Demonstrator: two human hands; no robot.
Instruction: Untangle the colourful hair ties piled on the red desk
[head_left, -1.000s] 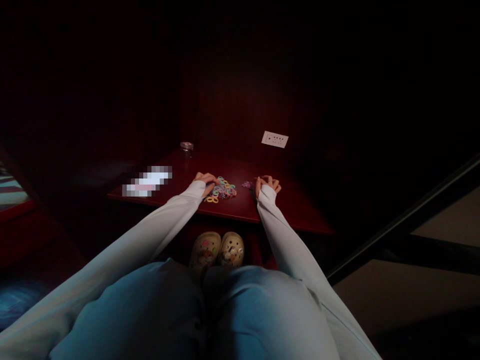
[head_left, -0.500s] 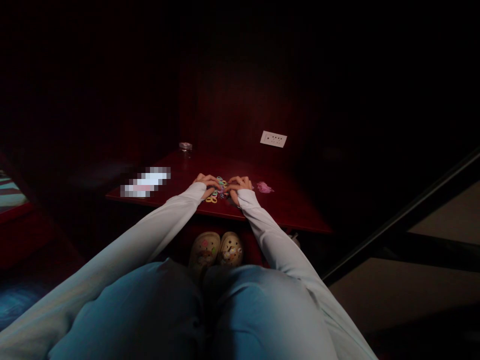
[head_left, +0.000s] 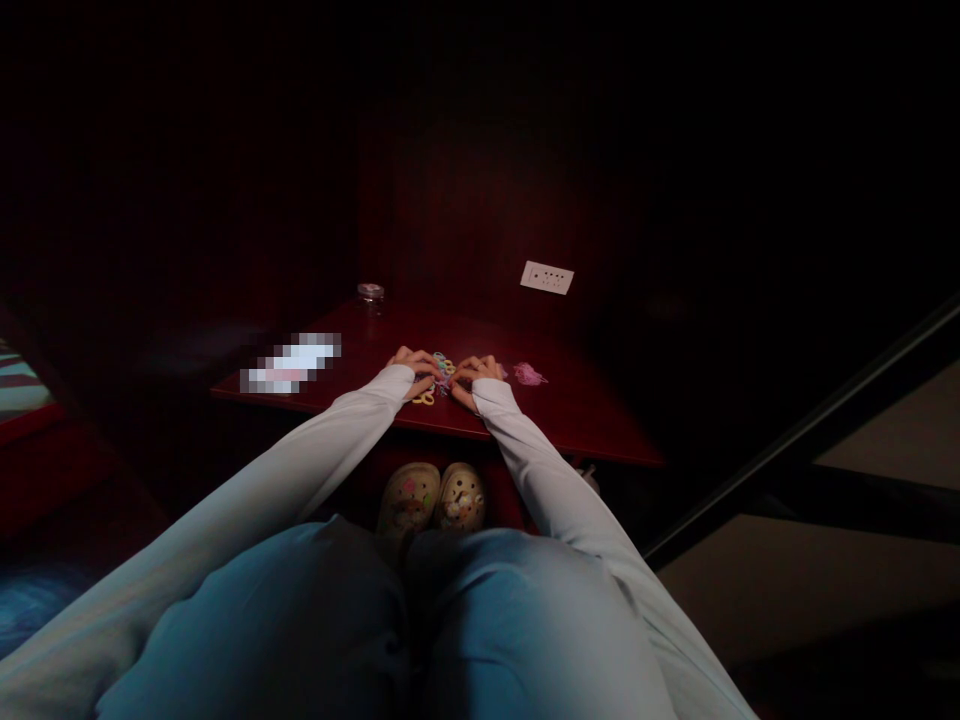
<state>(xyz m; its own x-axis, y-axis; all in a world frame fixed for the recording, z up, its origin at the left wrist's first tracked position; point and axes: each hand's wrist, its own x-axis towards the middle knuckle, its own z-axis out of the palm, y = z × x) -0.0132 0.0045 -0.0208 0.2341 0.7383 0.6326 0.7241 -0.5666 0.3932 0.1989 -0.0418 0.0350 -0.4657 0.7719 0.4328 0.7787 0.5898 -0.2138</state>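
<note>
A loose pile of small coloured elastic hair ties [head_left: 439, 357], in yellow, pale blue and purple, lies on the dark red table between my hands. From the left, my left hand [head_left: 412, 366] rests over the pile with bent fingers apart, its fingertips touching the ties. Opposite it, my right hand [head_left: 480, 371] curves over the pile's right side, thumb and fingers apart and fingertips at the ties. A few yellow ties show below my left thumb. What lies under the fingers is partly hidden. Just right of my right hand sits a separate heap of pink bands [head_left: 529, 374].
The table [head_left: 585, 420] stands against a dark wall with a white socket plate [head_left: 547, 277]. A clear jar [head_left: 370, 296] is at the back left, and a bright blurred-out rectangle [head_left: 292, 363] lies at the left. My clogs [head_left: 411, 495] are below the front edge.
My right hand's fingers have shifted slightly left over the hair ties. My left thumb covers a little more of the yellow ties. The pink heap stays in place.
</note>
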